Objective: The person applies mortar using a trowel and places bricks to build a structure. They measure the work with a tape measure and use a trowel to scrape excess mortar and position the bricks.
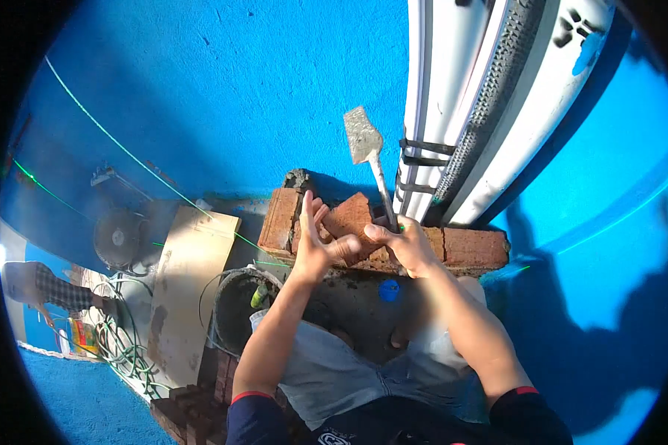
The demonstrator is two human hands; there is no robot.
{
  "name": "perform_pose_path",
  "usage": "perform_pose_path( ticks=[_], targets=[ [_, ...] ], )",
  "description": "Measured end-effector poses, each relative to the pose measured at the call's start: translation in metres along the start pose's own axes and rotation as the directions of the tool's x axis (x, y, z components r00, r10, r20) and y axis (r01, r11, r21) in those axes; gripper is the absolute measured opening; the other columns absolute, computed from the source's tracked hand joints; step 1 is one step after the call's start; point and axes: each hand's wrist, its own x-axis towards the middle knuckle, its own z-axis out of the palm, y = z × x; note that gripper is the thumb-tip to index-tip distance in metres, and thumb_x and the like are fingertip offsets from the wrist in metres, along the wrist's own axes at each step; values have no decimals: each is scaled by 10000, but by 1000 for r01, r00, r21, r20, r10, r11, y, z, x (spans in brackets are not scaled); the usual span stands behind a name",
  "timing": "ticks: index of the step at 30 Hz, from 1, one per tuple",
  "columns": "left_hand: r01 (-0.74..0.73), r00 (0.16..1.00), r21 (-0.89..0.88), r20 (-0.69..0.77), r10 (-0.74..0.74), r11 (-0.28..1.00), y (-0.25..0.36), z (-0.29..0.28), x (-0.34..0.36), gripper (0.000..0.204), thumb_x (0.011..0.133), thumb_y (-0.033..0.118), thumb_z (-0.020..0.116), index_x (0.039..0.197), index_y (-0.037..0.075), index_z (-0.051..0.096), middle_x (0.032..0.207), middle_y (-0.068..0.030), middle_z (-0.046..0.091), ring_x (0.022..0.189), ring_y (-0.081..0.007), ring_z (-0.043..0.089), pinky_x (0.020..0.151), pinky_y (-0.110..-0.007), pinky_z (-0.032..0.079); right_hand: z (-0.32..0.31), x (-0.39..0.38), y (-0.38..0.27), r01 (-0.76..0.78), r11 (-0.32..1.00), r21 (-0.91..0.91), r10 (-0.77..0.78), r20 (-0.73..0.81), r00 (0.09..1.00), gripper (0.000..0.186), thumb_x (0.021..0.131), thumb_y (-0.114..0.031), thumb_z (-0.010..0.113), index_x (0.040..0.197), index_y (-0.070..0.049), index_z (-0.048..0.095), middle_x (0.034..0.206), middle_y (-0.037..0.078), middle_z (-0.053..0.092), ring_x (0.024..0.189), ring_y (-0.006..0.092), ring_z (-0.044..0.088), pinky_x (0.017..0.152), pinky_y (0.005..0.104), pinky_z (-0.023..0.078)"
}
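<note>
My left hand (315,241) holds a red brick (349,216) tilted above a low course of red bricks (467,246) at the foot of a blue wall. My right hand (407,245) grips the handle of a trowel (365,141), whose mortar-caked blade points up and away from me. The two hands are close together, the right thumb next to the held brick. Grey mortar lies on the ground just in front of the brick course.
White and grey pipes (482,96) run up the blue wall on the right, strapped together. A dark bucket (237,300), a board (189,274), a fan (119,237), coiled cables (122,348) and stacked bricks (193,408) lie to my left. Another person (48,289) stands at far left. A blue cap (389,290) lies below.
</note>
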Motion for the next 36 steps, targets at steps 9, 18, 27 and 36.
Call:
perform_pose_path(
  ticks=[9, 18, 27, 36],
  targets=[
    [494, 823, -785, 286, -490, 372, -59, 15, 47, 263, 885, 181, 686, 1121, 76, 634, 1072, -82, 684, 966, -248, 671, 852, -398, 559, 5, 3, 17, 73, 652, -755, -339, -205, 918, 536, 969, -480, 524, 869, 38, 618, 665, 192, 624, 640, 387, 614, 595, 455, 453],
    [389, 857, -743, 76, -509, 544, -64, -5, 80, 314, 836, 94, 721, 1126, 70, 602, 1078, -118, 656, 990, -274, 672, 825, -451, 604, 1, 9, 37, -34, 499, -866, -144, -121, 982, 521, 997, -477, 469, 1082, 16, 616, 771, 248, 607, 696, 417, 615, 560, 537, 417],
    [336, 855, -670, -79, -513, 662, -73, 1, 84, 381, 808, 100, 752, 1150, 74, 587, 1125, -140, 643, 963, -268, 671, 781, -441, 615, 1, -5, 8, 318, 503, -804, -526, 8, 850, 363, 999, -326, 450, 982, 1, 606, 760, 244, 607, 760, 455, 604, 692, 470, 484],
    [226, 926, -757, -29, -377, 613, -76, -28, 97, 385, 843, 112, 720, 1198, 23, 602, 1137, -136, 655, 1006, -300, 659, 858, -467, 581, -13, 1, 62, -23, 545, -838, -189, -149, 970, 426, 1009, -392, 457, 1000, 0, 623, 828, 301, 622, 861, 503, 584, 702, 541, 460]
  ],
)
